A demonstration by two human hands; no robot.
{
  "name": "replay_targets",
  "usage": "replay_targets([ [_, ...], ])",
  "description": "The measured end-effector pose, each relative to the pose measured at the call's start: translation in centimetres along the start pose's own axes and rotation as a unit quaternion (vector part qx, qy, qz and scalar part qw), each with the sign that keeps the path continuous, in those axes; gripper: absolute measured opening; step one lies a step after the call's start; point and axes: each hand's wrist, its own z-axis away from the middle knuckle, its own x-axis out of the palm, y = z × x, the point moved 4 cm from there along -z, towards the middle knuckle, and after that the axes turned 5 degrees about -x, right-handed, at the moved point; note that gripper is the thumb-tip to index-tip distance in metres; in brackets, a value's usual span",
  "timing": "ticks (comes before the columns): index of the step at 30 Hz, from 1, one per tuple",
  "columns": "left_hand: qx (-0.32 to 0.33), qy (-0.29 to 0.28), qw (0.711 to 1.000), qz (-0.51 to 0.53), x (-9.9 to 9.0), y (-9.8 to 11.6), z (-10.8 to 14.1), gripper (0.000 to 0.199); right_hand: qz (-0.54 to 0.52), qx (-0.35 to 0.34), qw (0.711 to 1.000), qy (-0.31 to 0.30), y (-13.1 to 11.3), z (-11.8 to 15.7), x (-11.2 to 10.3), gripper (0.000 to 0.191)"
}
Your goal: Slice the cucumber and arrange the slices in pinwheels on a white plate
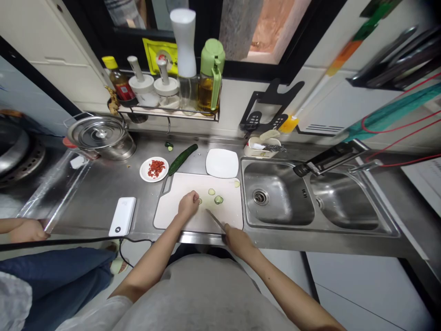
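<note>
Nearest, I see the right hand point(238, 240) grasping a knife point(215, 220), forearm angled inward; the left hand point(189, 205), curled beside a cucumber slice point(200, 201) on the cutting board point(168, 211), grip indeterminable; beyond, the long cucumber point(183, 159).

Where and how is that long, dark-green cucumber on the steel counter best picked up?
Probably grip the cucumber around its middle, from above, with the left hand, since the right hand holds the greyish knife. The long cucumber lies slanted, so a hold across its width should balance it; its near end is close to the round white plate.
</note>
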Motion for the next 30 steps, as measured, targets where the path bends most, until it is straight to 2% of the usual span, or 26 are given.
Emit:
replay_targets([
  [4, -0.014, -0.031, 0.996, 0.083, 0.7, 0.5, -0.7, 0.012, -0.007, -0.001, 1.000, 0.006, 0.6, 0.7, 0.3, 0.036],
  [9, 0.032, -0.071, 0.990, 0.115, 2.3, 3.1, -1.9, 0.014, -0.001, 0.003, 1.000, 0.007, 0.4, 0.9, 0.1, 0.034],
  [14, 0.067, -0.067, 0.994, 0.051, 2.8, 4.8, -2.6, 0.019, 0.003, 0.006, 1.000, 0.009, 0.4, 0.8, 0.0, 0.033],
  [19, 0.111, -0.052, 0.992, -0.019, 2.5, 5.1, -2.9, 0.035, 0.008, 0.007, 1.000, 0.013, 0.5, 0.8, 0.1, 0.033],
  [23, 0.115, -0.025, 0.989, -0.088, 2.0, 5.3, -3.6, 0.030, 0.013, 0.003, 1.000, 0.011, 0.5, 0.8, 0.2, 0.034],
  [26, 0.129, -0.044, 0.983, -0.126, 1.8, 5.8, -4.1, 0.030, 0.019, 0.003, 1.000, 0.018, 0.5, 0.8, 0.2, 0.035],
  [30, 0.135, -0.061, 0.982, -0.116, 1.5, 6.4, -4.2, 0.024, 0.022, -0.004, 0.999, 0.024, 0.6, 0.6, 0.1, 0.037],
])
